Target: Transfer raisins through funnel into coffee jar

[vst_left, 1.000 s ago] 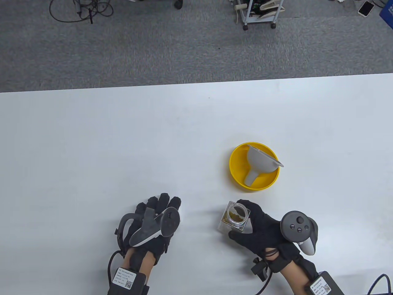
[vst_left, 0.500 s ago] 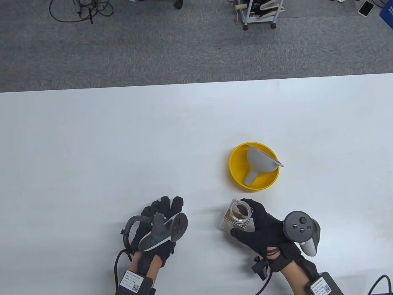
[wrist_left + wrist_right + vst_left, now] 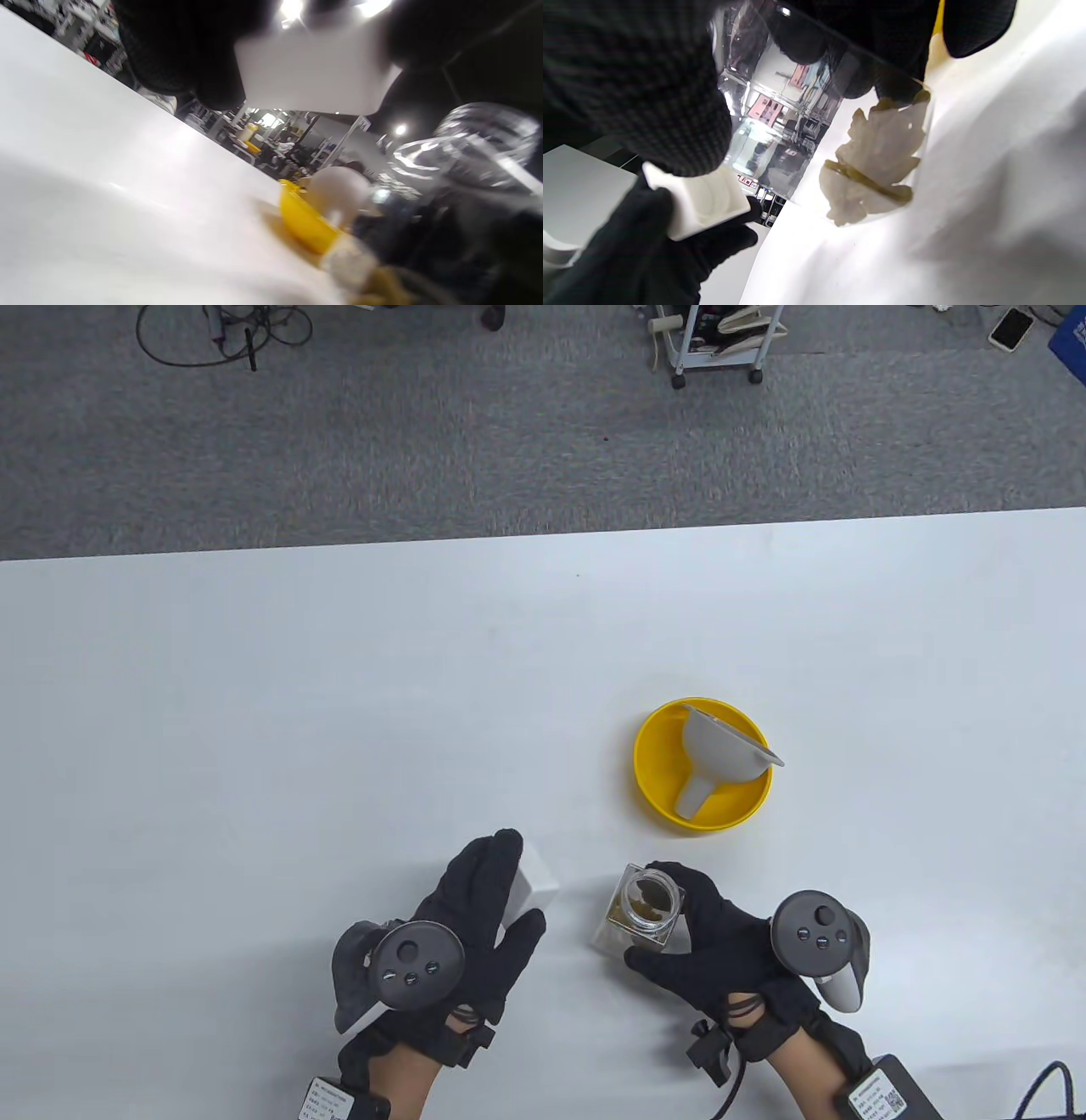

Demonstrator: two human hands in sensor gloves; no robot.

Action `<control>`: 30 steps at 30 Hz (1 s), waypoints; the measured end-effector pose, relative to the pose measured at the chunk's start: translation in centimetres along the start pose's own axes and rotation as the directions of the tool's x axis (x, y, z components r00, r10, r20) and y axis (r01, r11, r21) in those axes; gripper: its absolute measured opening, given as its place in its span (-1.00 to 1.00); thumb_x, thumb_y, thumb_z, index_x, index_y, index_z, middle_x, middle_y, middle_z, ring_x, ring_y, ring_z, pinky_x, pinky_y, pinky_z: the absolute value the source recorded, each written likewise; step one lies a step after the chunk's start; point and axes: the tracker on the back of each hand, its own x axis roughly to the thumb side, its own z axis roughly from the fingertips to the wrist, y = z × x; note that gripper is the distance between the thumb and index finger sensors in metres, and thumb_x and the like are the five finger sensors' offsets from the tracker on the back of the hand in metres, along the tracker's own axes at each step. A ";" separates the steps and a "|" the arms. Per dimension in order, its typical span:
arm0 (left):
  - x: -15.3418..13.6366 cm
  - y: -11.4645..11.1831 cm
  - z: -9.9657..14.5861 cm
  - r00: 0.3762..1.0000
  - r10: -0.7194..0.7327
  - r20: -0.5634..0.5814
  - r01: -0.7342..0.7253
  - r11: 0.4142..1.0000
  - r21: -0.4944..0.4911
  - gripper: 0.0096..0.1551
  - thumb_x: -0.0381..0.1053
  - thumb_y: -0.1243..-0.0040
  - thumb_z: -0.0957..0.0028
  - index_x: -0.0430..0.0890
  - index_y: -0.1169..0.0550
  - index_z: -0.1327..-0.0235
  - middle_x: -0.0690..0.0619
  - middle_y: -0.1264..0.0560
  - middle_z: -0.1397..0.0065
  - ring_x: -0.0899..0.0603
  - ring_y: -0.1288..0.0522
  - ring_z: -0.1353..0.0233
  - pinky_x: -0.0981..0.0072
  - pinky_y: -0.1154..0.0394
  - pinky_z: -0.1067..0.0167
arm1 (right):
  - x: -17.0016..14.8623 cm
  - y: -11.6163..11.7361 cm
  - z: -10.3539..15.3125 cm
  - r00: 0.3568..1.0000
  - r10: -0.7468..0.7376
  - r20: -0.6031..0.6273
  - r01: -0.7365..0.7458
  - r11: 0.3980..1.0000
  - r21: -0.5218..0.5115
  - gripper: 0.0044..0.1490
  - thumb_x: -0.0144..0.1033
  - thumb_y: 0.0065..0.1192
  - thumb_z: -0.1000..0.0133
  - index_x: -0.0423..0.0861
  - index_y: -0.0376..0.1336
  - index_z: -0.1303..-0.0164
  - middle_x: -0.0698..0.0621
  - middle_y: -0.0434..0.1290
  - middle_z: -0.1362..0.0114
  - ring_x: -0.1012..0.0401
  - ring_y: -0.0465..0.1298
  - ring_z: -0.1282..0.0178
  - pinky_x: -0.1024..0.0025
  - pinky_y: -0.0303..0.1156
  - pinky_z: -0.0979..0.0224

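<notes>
1. The right hand [image 3: 721,950], at the lower right of the table view, grips the glass jar [image 3: 638,910] from the right side, with fingers curled over the rim and the thumb low against the wall. In the right wrist view the jar [image 3: 831,123] fills the top centre, with gloved fingers [image 3: 882,38] across its upper part.
2. The jar stands on the white table [image 3: 254,712], just left of that hand, mouth open, with a layer of raisins [image 3: 645,906] at the bottom.
3. The left hand [image 3: 475,925], at the lower centre-left, holds a white square lid [image 3: 530,886] between fingers and thumb. The lid juts from the hand's upper right, close to the jar but apart from it. In the left wrist view the lid [image 3: 316,72] sits at the top centre, pinched by dark fingers [image 3: 178,46].
4. Above the jar and slightly right, near the frame's centre-right, a yellow bowl [image 3: 657,802] rests on the table, near the jar without touching it.
5. A grey funnel [image 3: 721,751] lies on its side in the bowl, spout pointing to the lower left, wide rim leaning over the bowl's upper right edge.
6. At the top of the frame, grey carpet [image 3: 424,449] lies beyond the table, with a wheeled cart [image 3: 717,339] at the upper edge.
</notes>
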 end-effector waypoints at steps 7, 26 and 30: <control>2.5 -0.6 0.3 0.987 0.122 0.102 -0.126 0.991 0.038 -0.02 0.42 -0.19 -0.03 0.05 -0.10 -0.58 -0.20 -0.29 -0.59 -0.31 -0.53 -0.37 -0.04 -0.53 -0.30 | 1.1 0.9 0.4 0.997 0.042 0.066 -0.041 0.999 -0.012 0.19 0.20 0.73 0.21 -0.13 0.11 -0.41 -0.28 0.37 -0.53 -0.23 0.50 -0.46 -0.38 0.30 -0.47; 4.8 -1.9 0.5 0.983 0.066 0.171 -0.069 0.997 0.015 -0.06 0.38 -0.26 -0.01 0.10 -0.16 -0.58 -0.16 -0.27 -0.62 -0.31 -0.46 -0.45 -0.11 -0.45 -0.39 | 1.9 2.5 0.7 0.985 0.131 0.108 -0.129 0.991 -0.026 0.20 0.21 0.77 0.23 -0.17 0.17 -0.38 -0.30 0.44 -0.47 -0.22 0.57 -0.39 -0.34 0.38 -0.44; 5.2 -2.1 0.6 0.984 -0.002 0.179 -0.002 1.000 0.024 -0.07 0.37 -0.28 0.00 0.11 -0.20 -0.57 -0.18 -0.27 -0.62 -0.32 -0.46 -0.45 -0.11 -0.45 -0.38 | 1.9 2.7 0.7 0.984 0.151 0.099 -0.149 0.988 -0.031 0.20 0.21 0.77 0.24 -0.18 0.18 -0.38 -0.30 0.46 -0.46 -0.22 0.58 -0.38 -0.32 0.40 -0.42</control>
